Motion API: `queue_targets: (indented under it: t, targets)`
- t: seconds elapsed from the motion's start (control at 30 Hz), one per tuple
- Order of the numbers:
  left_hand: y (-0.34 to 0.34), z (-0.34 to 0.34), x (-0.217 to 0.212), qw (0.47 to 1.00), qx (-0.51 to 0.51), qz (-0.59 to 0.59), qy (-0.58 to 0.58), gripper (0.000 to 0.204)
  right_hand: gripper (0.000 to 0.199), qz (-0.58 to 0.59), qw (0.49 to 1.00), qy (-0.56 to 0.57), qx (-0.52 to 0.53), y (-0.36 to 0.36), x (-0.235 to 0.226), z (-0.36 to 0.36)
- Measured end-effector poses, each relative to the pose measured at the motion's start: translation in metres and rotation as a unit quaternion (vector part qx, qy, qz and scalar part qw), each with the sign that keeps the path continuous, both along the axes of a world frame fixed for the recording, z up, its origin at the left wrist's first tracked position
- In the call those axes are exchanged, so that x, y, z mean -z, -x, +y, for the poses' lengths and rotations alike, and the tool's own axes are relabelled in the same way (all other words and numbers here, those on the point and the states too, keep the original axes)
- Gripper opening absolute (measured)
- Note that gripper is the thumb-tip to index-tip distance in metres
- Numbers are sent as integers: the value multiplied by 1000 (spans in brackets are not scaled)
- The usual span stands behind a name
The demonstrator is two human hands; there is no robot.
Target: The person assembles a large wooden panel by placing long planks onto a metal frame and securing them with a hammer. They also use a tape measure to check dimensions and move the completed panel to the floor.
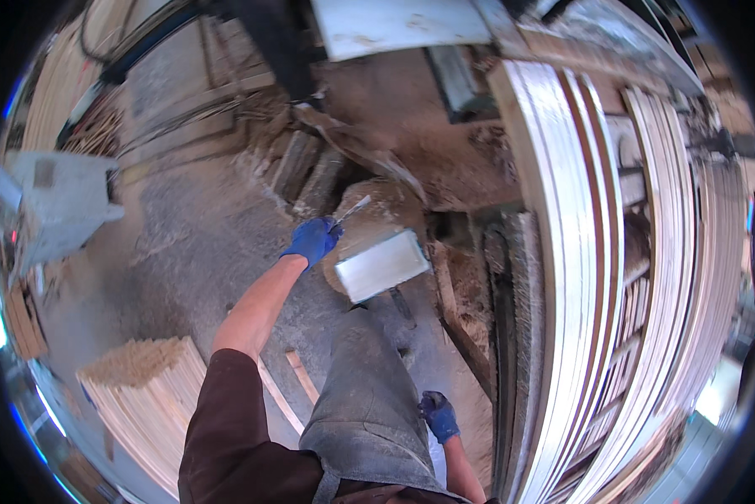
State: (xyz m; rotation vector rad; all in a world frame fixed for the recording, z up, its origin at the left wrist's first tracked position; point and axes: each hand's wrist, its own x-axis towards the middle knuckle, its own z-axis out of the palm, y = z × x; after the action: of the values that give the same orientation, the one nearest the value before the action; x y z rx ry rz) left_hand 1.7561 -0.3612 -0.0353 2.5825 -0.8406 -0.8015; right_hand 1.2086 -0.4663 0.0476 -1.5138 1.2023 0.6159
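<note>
My left hand (313, 241), in a blue glove, reaches forward with its fingers closed round a thin tool with a whitish tip (355, 210). The tool points away and to the right; whether it is a brush or a scraper is unclear. Just to the right of that hand, apart from it, is a rectangular thing with a flat white top (383, 266), set at a slant above the floor. Down beside my apron (365, 395), my right hand (439, 416), also gloved in blue, hangs with curled fingers. What it holds, if anything, is hidden.
Long pale boards (562, 252) lie stacked along the right. A bundle of wood strips (150, 378) stands at lower left, and a grey bin (62, 202) at far left. Wood blocks (306, 168) and sawdust lie ahead, below a white-topped machine table (402, 25).
</note>
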Motion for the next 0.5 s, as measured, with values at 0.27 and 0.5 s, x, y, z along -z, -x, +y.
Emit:
queue_targets:
  t: [0.27, 0.5]
  targets:
    - [-10, 5, 55, 990, 48, 125, 40, 29, 26, 26, 974, -57, 218, 45, -23, 25]
    - [-38, 95, 10, 837, -298, 360, 284, 50, 25, -41, 939, -13, 342, 149, -37, 115]
